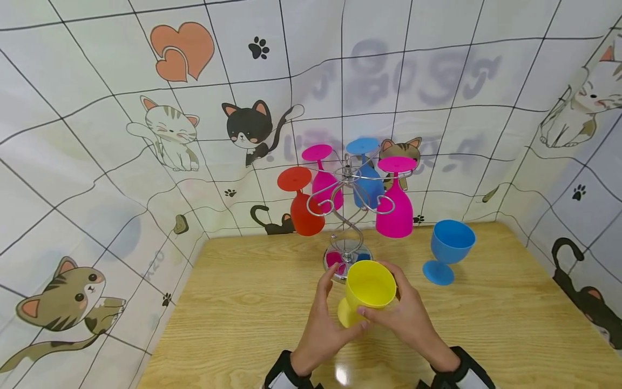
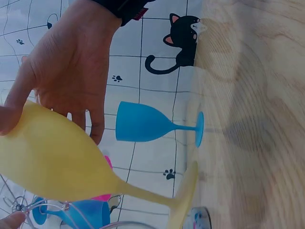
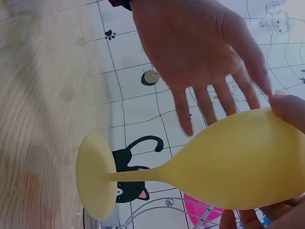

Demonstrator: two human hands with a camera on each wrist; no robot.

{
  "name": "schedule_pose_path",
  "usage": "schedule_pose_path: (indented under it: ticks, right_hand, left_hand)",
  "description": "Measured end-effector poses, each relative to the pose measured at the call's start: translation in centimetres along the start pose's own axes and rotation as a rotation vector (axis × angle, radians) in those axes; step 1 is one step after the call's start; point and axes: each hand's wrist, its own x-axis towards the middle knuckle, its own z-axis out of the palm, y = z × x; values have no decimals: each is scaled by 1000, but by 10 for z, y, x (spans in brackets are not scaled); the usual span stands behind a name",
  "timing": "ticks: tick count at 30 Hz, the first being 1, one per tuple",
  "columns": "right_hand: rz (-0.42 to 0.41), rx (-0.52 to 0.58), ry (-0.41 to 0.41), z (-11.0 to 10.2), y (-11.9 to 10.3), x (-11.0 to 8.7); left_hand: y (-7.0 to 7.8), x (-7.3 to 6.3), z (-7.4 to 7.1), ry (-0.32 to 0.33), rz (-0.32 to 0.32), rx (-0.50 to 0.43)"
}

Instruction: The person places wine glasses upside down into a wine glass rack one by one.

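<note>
A yellow goblet (image 1: 371, 283) leans a little, bowl up, close over the table in front of a wire rack (image 1: 347, 172). My right hand (image 1: 410, 319) grips its bowl, the thumb across the near side and the fingers behind. The left hand (image 1: 326, 324) stands at the goblet's other side with its fingers straight and spread, its thumb tip close to the bowl. In the right wrist view, the left fingers (image 3: 206, 102) reach out beyond the yellow bowl. In the left wrist view, the right thumb (image 2: 12, 117) lies on the bowl near its rim.
Upside down on the rack hang a red goblet (image 1: 307, 215), two pink goblets (image 1: 394, 213) and a blue one (image 1: 368, 186). Another blue goblet (image 1: 453, 243) stands upright on the wooden table (image 1: 233, 308) at right. A cat-print cloth (image 1: 316, 81) rises behind the table.
</note>
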Motion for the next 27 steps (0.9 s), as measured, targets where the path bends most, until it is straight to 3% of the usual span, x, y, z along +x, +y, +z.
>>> schedule_pose_path:
  ticks: [2,7,11,15,20,24,27]
  right_hand:
    - [-17,7,15,-1,0,1]
    - [-23,6,36,-3,0,3]
    - [-35,30,45,-4,0,6]
    - [-70,81,53,-4,-1,9]
    - [-111,127,55,-1,-1,9]
    - [-116,130,36,3,-1,8]
    - [-116,113,18,6,0,6]
  left_hand:
    - [2,-3,-4,69,29,2]
    - [3,-9,-8,250,96,-150]
    - [0,-13,-8,278,43,-348]
    - [-2,-14,-7,220,-86,-505]
    - [-8,-14,-5,85,-238,-556]
    - [-13,-12,-3,-59,-308,-597]
    - [-15,-10,-1,-127,-361,-673]
